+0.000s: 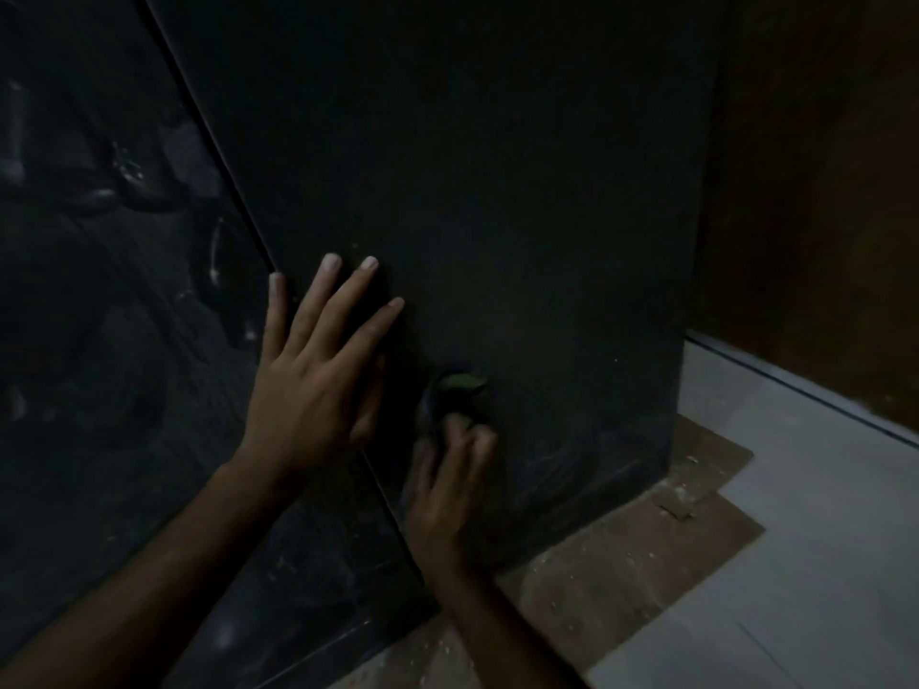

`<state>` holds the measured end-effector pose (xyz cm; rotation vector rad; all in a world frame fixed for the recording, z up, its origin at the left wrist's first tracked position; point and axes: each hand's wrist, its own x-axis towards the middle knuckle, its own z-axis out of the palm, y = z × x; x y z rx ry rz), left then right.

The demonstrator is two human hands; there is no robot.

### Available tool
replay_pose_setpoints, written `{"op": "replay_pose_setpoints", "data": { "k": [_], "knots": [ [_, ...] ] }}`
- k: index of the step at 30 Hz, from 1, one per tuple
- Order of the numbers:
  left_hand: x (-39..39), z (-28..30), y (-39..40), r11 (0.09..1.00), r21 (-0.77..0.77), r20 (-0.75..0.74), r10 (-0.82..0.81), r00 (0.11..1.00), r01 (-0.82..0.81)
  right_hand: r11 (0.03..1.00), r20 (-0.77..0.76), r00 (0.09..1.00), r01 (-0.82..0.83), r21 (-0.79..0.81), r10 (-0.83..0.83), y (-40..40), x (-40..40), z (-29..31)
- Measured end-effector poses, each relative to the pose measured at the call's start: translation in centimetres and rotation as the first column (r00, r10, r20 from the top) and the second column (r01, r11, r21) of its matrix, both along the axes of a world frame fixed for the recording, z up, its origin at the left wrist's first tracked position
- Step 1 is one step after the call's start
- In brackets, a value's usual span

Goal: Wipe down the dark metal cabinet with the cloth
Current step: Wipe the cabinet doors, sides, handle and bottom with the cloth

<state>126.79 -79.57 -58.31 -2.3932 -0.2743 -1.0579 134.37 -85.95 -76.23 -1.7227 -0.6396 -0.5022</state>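
The left hand (313,385) lay flat with fingers spread wide on the dark metal cabinet (472,201), while the right hand (447,484) curled its fingers around a dark cloth (455,397) pressed low against the cabinet's side.

cabinet side (497,191) bare above hands, wooden wall (820,191) close on right

Dim corner of a room
Pale tiled floor (820,564) at right, brown cardboard sheet (646,549) lying on it, brown wall (820,191) beyond.
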Motion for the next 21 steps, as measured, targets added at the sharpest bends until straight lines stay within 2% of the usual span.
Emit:
{"op": "replay_pose_setpoints", "data": {
  "k": [2,3,5,6,7,8,9,11,12,13,15,16,17,18,20,21],
  "knots": [
    [0.3,-0.7,-0.2,1.000,0.000,-0.023,0.012,1.000,-0.012,0.988,-0.014,0.999,-0.053,-0.144,0.052,-0.8,-1.0,-3.5],
    [0.4,-0.9,-0.2,1.000,0.007,-0.034,0.016,0.999,-0.016,0.989,-0.116,0.990,-0.093,-0.119,0.079,-1.4,0.4,-4.8],
    [0.5,-1.3,-0.4,1.000,0.017,-0.056,0.002,0.998,-0.002,0.998,-0.303,0.951,0.064,-0.018,-0.066,-2.5,5.0,-5.2],
    [0.7,-1.5,-0.6,1.000,0.023,-0.069,-0.018,0.997,0.019,0.975,-0.427,0.884,0.221,0.026,-0.189,-2.7,7.6,-4.8],
    [0.9,-1.7,-0.8,0.999,0.028,-0.090,-0.043,0.995,0.046,0.945,-0.566,0.788,0.324,0.044,-0.244,-2.5,10.2,-4.3],
    [1.5,-1.9,-1.2,0.997,0.032,-0.124,-0.070,0.990,0.075,0.928,-0.645,0.713,0.371,0.013,-0.276,-2.0,11.7,-3.1],
    [2.3,-2.2,-1.7,0.994,0.033,-0.173,-0.095,0.980,0.103,0.923,-0.638,0.700,0.381,-0.047,-0.322,-1.6,12.2,-1.9],
    [4.8,-2.7,-2.8,0.989,0.045,-0.280,-0.121,0.952,0.139,0.915,-0.398,0.824,0.367,-0.168,-0.404,-0.4,11.2,-1.5],
    [6.0,-2.8,-3.2,0.988,0.063,-0.333,-0.113,0.936,0.142,0.921,-0.261,0.891,0.317,-0.226,-0.371,0.2,9.8,-2.4],
    [7.1,-2.9,-3.3,0.986,0.093,-0.388,-0.093,0.917,0.139,0.942,-0.201,0.943,0.208,-0.263,-0.265,0.3,8.1,-3.8],
    [8.8,-2.6,-2.8,0.977,0.175,-0.481,-0.026,0.876,0.125,0.967,-0.209,0.973,0.044,-0.252,-0.099,-0.9,6.7,-7.1],
    [9.2,-2.4,-2.4,0.968,0.220,-0.514,0.008,0.858,0.122,0.985,-0.248,0.963,0.066,-0.156,-0.104,-1.6,8.0,-8.2],
    [9.4,-2.1,-1.8,0.956,0.264,-0.541,0.038,0.840,0.126,0.982,-0.334,0.924,0.171,-0.078,-0.187,-2.2,10.1,-8.5],
    [9.5,-1.9,-1.3,0.943,0.303,-0.563,0.062,0.824,0.135,0.959,-0.460,0.848,0.282,-0.033,-0.265,-3.0,12.5,-8.0],
    [9.4,-1.6,-0.5,0.925,0.342,-0.583,0.073,0.809,0.163,0.924,-0.697,0.659,0.383,-0.012,-0.282,-3.9,17.3,-6.3],
    [9.4,-1.5,-0.3,0.922,0.345,-0.587,0.065,0.807,0.176,0.915,-0.748,0.599,0.402,-0.029,-0.287,-3.8,18.7,-5.5]
  ]
}}
